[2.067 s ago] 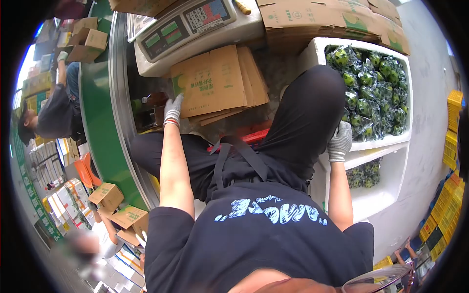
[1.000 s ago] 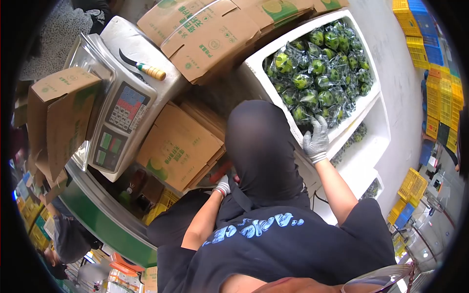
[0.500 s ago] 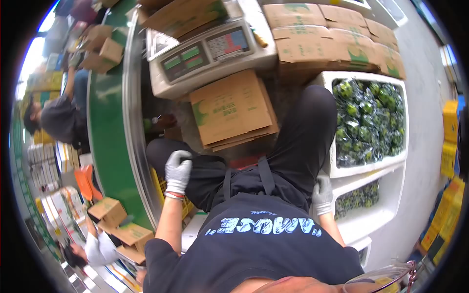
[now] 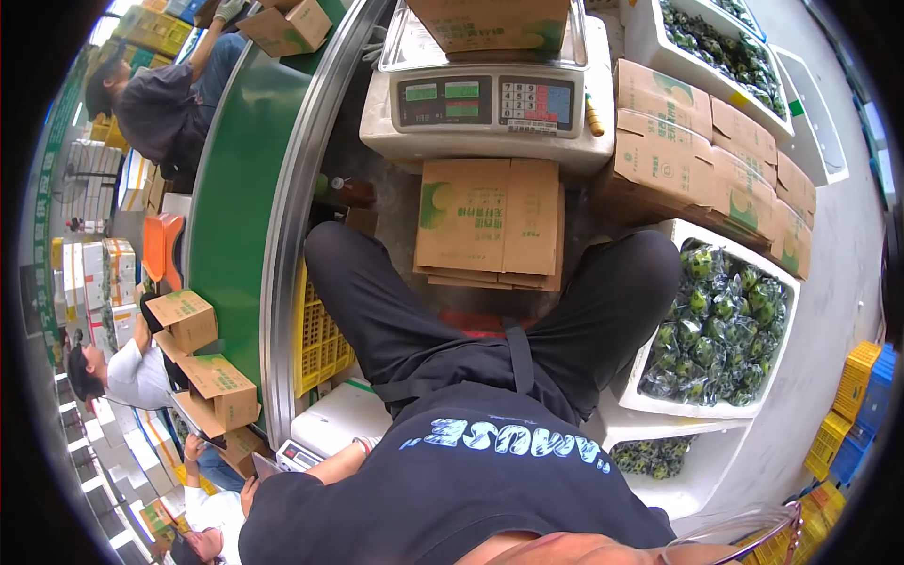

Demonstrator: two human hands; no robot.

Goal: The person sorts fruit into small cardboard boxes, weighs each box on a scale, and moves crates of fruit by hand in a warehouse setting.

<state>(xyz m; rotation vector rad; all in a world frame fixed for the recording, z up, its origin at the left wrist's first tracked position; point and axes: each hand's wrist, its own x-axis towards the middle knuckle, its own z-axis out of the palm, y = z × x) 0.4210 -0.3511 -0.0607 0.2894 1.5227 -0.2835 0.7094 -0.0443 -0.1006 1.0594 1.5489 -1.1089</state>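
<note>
- The left hand (image 4: pixel 371 442) shows only as a sliver of glove past the wrist, by the person's left side; the shirt hides its fingers, so whether they are spread or closed on anything cannot be told.
- The right hand is out of view, its state unknown.
- Nearest the left hand are a white foam box (image 4: pixel 334 416) and a small display (image 4: pixel 299 456).
- Bagged green fruit (image 4: pixel 699 301) fills much of a foam box (image 4: pixel 702 409) beside the right knee; judging by that, the bagging of this lot looks done.
- The lower foam box (image 4: pixel 720 457) holds a smaller batch (image 4: pixel 654 458) at one end, with much bare white foam around it.
- More dark green fruit (image 4: pixel 702 42) lies in a foam box at the upper right.
- One carton (image 4: pixel 494 24) stands raised on the scale (image 4: pixel 485 104); its inside is hidden, so how full it is cannot be told.
- The flat cartons (image 4: pixel 490 221) lie stacked between the knees and the scale, not yet opened out.
- A larger pile of cartons (image 4: pixel 706 155) sits beyond the right knee, beside the scale's base.
- A wooden handle (image 4: pixel 593 117) rests next to the scale.
- Co-workers sit across the green belt (image 4: pixel 247 179), near open cartons (image 4: pixel 221 381).
</note>
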